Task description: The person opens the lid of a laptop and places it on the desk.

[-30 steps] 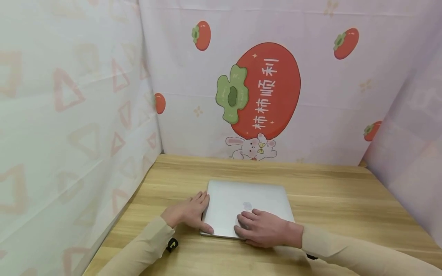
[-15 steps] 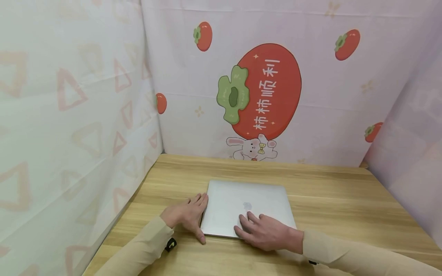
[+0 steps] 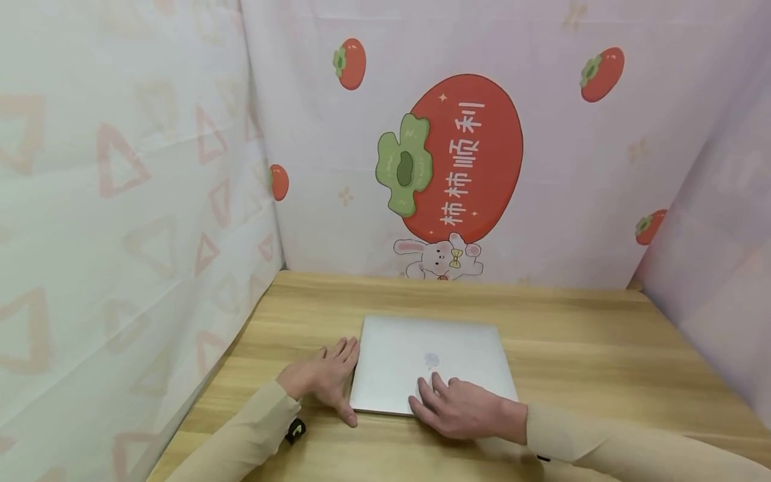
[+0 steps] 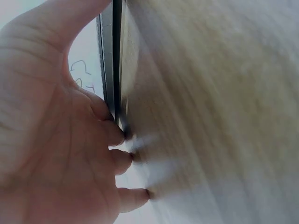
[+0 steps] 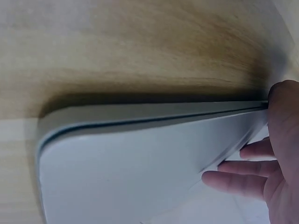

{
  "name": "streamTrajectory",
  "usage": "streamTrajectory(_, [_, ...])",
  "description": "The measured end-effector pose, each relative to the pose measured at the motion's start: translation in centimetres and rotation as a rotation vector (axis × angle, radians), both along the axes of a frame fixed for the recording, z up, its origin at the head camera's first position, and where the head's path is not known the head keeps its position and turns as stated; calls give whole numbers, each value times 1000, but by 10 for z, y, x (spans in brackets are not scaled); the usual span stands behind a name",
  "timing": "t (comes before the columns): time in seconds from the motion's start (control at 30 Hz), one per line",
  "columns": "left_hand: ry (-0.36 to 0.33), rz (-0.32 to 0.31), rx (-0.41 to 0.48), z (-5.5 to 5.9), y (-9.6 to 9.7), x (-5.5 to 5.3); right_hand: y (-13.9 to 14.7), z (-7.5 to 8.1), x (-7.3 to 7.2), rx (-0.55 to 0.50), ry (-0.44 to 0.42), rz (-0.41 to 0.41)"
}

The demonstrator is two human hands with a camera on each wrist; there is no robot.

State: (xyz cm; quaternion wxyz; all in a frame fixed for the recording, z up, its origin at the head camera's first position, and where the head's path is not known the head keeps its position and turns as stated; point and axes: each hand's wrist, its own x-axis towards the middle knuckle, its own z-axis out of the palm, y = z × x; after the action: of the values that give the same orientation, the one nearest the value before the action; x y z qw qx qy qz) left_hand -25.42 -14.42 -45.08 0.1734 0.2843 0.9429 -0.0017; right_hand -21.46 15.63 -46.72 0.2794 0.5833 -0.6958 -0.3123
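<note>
Plainly, the counter (image 3: 578, 348) carries a closed silver laptop (image 3: 434, 341), probably stiff, fairly heavy and slippery, best held by opposite edges; the left hand (image 3: 325, 378) spreads wide beside it, the right hand (image 3: 462, 408) rests loose-fingered on top.

The laptop (image 3: 438, 353) looks smooth metal, the table (image 3: 590, 361) grained wood.

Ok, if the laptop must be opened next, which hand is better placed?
Probably the right hand: it lies across the near edge of the closed laptop, fingers over the top. The left hand is only at the left side edge.
</note>
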Motion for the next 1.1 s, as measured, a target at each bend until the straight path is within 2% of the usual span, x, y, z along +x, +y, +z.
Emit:
streamTrajectory(0.17, [12,-7,11,0,0,-5,-1,4,-1,23,28,6])
streamTrajectory(0.47, [19,11,-32,4,4,-8,-1,2,0,70,55,-7])
streamTrajectory(0.67, [1,11,-30,6,4,-5,-2,-1,2,42,67,46])
streamTrajectory(0.87, [-11,8,-19,3,3,-5,-3,0,5,53,65,66])
streamTrajectory(1.1, [21,-4,-20,-1,1,-6,-3,9,3,73,38,71])
